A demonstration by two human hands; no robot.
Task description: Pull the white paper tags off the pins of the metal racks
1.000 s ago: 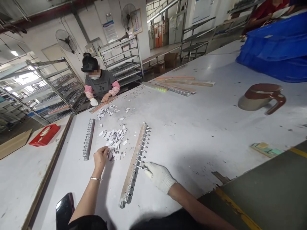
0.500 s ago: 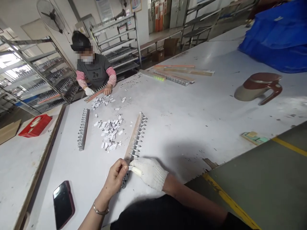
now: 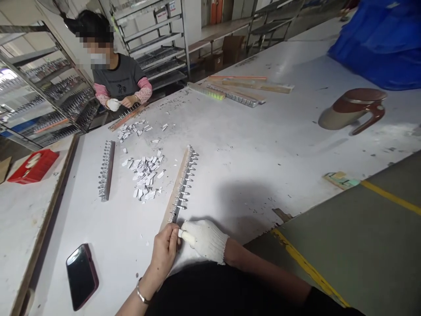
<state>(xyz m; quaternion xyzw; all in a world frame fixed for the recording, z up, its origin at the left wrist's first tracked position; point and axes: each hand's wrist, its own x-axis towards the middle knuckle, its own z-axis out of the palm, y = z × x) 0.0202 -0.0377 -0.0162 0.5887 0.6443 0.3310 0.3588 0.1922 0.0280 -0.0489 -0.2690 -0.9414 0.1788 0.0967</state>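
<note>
My left hand [image 3: 166,243], bare with a bracelet at the wrist, is pinched closed at the near end of a wooden strip [image 3: 174,191]. Along that strip runs a row of small silvery metal pieces [image 3: 187,180] with pegs sticking out to the right. My right hand [image 3: 208,240], in a white knit glove, is closed and meets the left fingertips. A small white slip [image 3: 180,233] shows between the two hands, gripped by both. The fingers hide the strip's near end. Left of the strip lies a pile of similar white slips [image 3: 146,173].
Another strip of metal pieces [image 3: 107,171] lies farther left. A phone [image 3: 80,276] is near the front and a red basket [image 3: 34,166] at the left. A mug [image 3: 351,109], blue cloth [image 3: 378,44] and wooden strips [image 3: 256,85] lie farther off. A co-worker [image 3: 121,79] sits across the table.
The view has tilted down slightly. My hands stay together at the strip's near end, with the left fingers now covering more of it. The co-worker's hands have come together above their strip.
</note>
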